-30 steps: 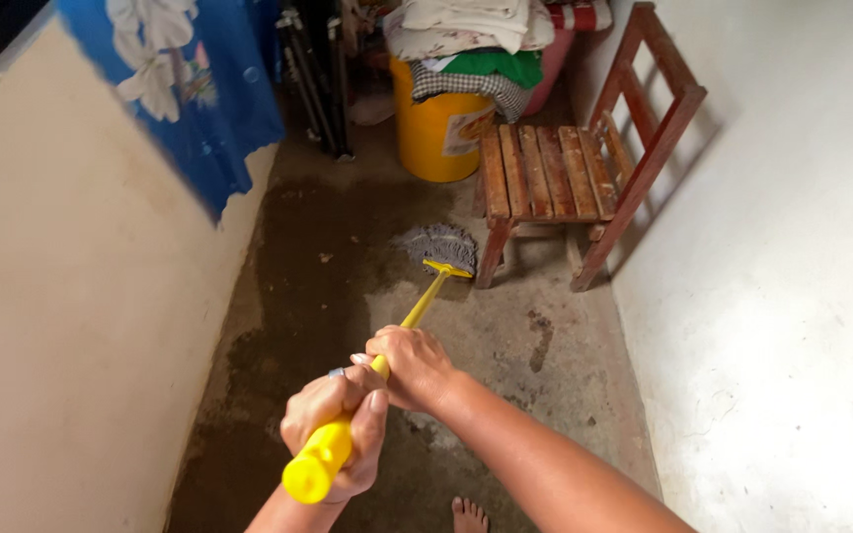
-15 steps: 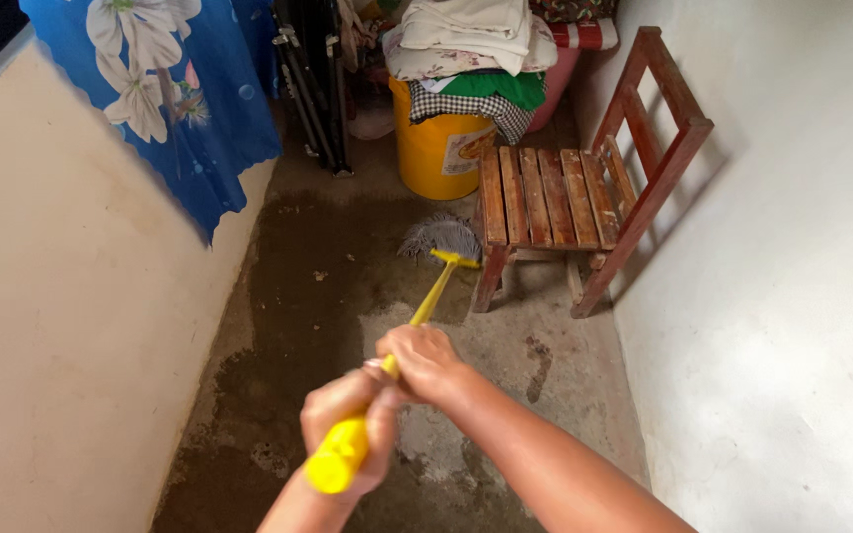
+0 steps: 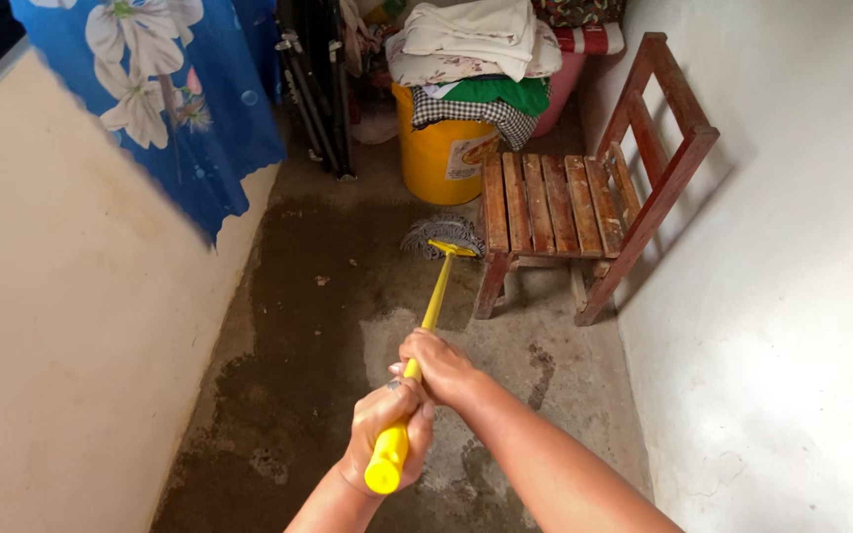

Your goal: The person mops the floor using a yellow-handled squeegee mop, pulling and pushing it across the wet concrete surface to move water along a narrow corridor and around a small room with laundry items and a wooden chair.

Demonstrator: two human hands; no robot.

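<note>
Between both hands [image 3: 417, 405], mop handle [image 3: 435, 301].

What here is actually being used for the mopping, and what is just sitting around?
In use:
- yellow mop handle, gripped by the left hand and the right hand
- grey mop head, on the wet floor

Just sitting around:
- wooden chair
- yellow bucket with folded cloths piled on top
- blue flowered cloth hanging by the wall

Wet concrete floor [image 3: 328, 326], mop head [image 3: 443, 235], wooden chair [image 3: 565, 202]
</note>
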